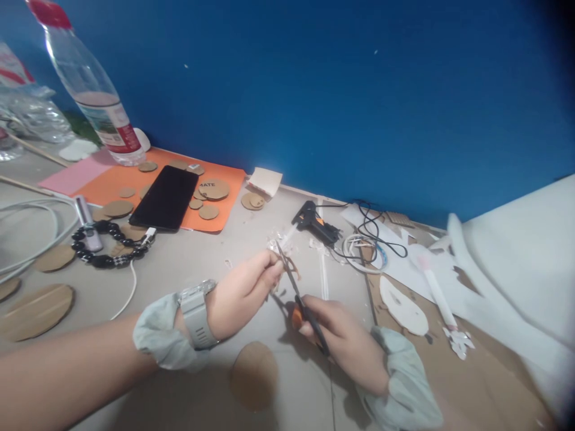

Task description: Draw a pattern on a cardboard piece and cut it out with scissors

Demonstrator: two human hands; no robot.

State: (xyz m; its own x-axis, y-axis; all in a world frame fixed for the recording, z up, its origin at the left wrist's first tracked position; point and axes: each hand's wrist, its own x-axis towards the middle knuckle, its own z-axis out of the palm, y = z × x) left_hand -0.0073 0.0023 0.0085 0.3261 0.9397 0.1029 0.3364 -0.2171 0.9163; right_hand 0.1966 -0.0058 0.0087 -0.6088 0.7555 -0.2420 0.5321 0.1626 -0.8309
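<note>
My right hand (345,341) grips a pair of scissors (296,287) with dark blades and a black and orange handle. The blades point up and away, crossing in front of my left fingertips. My left hand (245,293), with a grey watch on its wrist, pinches a small brown piece (294,269), seemingly a thin cardboard strip, close beside the blades. Its exact shape is partly hidden by the fingers and blades. Just beyond lies a black glue gun (317,224), its nozzle toward clear scraps. Below the hands rests a cardboard disc (254,376).
At left are a tall bottle (96,84), a black phone (166,197) on orange paper (215,224), a beaded bracelet (85,259) and several cardboard discs. Coiled cables (366,254), a white cut-out (404,305) and cardboard sheet (471,383) lie right. A blue wall (314,90) stands behind.
</note>
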